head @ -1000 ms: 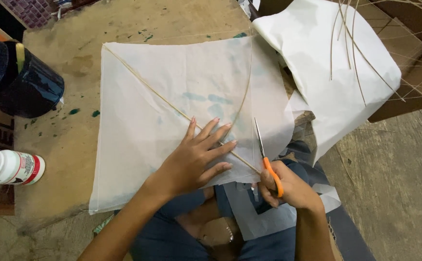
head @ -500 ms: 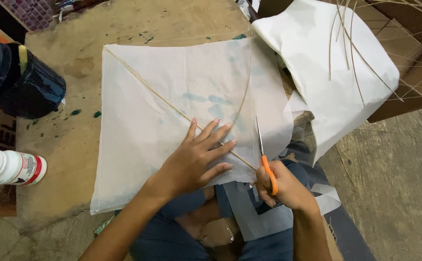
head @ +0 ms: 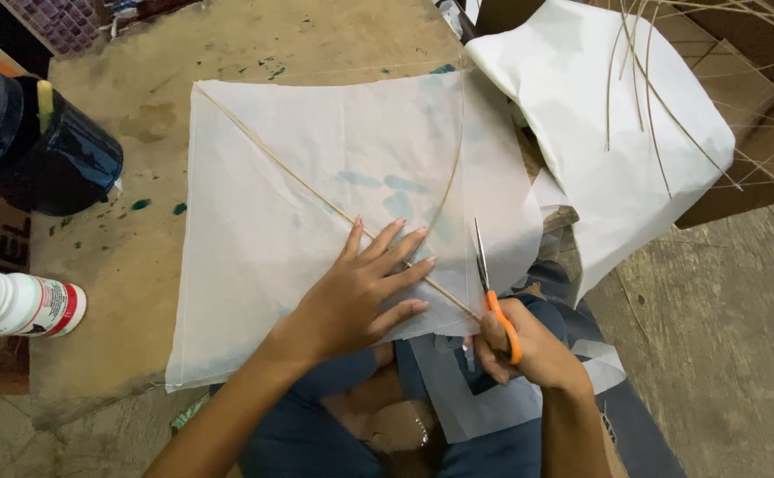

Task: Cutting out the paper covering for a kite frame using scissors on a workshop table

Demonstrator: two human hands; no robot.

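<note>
Two hands work one thin white translucent paper sheet [head: 316, 204], our landmark, spread square on a stained wooden board [head: 139, 133]. Left of the sheet we see a white plastic bottle with a red band [head: 19, 304] lying on its side and a dark glossy round tub [head: 55, 159]. On the sheet our left hand [head: 360, 296] lies flat, fingers splayed, grasping nothing, pinning a slim straight bamboo stick [head: 298, 186] that crosses a bowed one. At the sheet's right edge our right hand [head: 520, 350] grips orange-handled steel scissors [head: 493, 292], blades slightly parted at the paper. We judge the flimsy paper could tear or the cut wander if it shifts under our palm. Right of the sheet, more white paper [head: 608, 133] carries loose sticks.
</note>
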